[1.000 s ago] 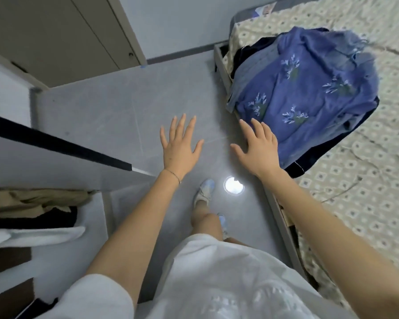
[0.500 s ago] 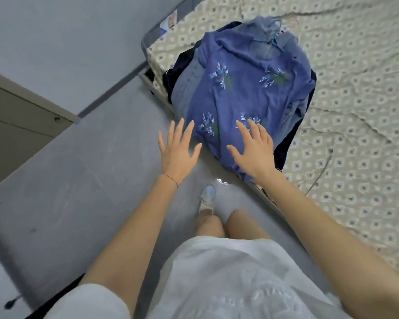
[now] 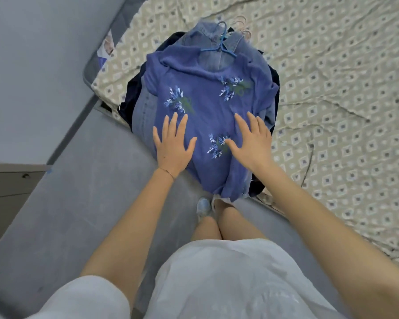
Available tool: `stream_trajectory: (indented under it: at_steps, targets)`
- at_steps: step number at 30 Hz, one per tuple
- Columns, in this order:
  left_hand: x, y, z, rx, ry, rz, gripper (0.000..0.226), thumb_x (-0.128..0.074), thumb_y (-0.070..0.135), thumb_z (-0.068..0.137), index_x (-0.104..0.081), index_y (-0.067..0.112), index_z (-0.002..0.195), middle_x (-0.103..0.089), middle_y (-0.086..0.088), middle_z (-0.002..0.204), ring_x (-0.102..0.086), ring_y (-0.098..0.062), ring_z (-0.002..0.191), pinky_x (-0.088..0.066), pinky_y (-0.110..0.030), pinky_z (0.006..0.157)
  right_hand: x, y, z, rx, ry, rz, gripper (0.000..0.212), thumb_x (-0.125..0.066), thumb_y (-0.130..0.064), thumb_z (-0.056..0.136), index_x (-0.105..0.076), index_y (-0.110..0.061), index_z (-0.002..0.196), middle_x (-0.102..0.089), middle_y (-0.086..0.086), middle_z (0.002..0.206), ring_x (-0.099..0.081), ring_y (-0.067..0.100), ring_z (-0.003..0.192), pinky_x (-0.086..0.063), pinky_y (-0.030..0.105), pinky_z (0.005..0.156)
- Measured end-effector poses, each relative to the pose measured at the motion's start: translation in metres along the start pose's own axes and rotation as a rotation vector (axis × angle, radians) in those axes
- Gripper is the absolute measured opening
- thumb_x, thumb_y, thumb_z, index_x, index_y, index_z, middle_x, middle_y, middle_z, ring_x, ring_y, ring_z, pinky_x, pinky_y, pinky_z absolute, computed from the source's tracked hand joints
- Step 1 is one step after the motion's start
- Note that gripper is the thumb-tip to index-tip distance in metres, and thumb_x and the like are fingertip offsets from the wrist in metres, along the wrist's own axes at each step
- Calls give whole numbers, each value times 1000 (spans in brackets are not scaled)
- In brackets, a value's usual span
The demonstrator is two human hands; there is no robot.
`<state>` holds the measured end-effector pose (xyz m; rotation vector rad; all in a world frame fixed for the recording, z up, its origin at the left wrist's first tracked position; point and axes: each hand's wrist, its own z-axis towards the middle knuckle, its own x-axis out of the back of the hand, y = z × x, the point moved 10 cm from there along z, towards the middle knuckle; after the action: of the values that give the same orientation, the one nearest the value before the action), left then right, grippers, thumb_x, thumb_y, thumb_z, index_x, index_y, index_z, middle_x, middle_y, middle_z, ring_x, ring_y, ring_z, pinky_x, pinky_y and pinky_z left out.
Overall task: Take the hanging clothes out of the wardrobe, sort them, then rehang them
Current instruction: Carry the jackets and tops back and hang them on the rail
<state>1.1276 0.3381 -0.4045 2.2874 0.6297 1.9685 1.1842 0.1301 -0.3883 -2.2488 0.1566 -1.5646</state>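
Observation:
A pile of clothes lies at the edge of the bed (image 3: 332,93). On top is a blue top with leaf embroidery (image 3: 207,107), its lower hem hanging over the bed's edge. Under it show a denim garment (image 3: 207,40) on a blue hanger (image 3: 220,42), more denim and a dark navy piece (image 3: 134,95). My left hand (image 3: 172,146) and my right hand (image 3: 253,139) are over the lower part of the blue top, fingers straight and spread. Whether they touch the cloth I cannot tell.
The bed has a beige sheet with a diamond pattern. Grey floor (image 3: 83,203) runs along its left side, where I stand in a white dress and light shoes. A brown door (image 3: 7,185) is at the left edge, below a pale wall (image 3: 32,65). Pale hangers (image 3: 242,26) peek behind the pile.
My view has swung from the wardrobe shelves toward the bed. Both hands, open throughout, have come forward from above the floor to over the blue top.

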Motion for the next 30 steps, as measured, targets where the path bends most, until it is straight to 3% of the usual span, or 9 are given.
stream_trajectory:
  at_steps: [3,21,30]
  targets:
    - [-12,8,40,30,-30,-7,64,-43,48,101,-22,24,157,-18,-2,164,-8,-23,153,2,-54,120,1,12,35,-9,-27,-11,72,-53,-50,95,-22,-27,156,-13,9,163,-8,32,150,-10,47,120]
    - [-75,-6,246,9,-127,-1,67,-43,45,102,-15,23,158,-10,-5,166,-10,-24,152,0,-55,120,-27,59,230,-121,-58,14,71,-55,-46,95,-26,-23,155,-11,11,164,-5,34,151,-11,49,120]
    - [-101,-27,345,-73,-118,32,66,-42,40,103,-12,20,159,-7,-6,166,-2,-25,153,2,-53,120,-61,61,313,-141,-23,17,72,-54,-43,95,-22,-21,156,-8,10,164,-4,33,151,-5,48,120]
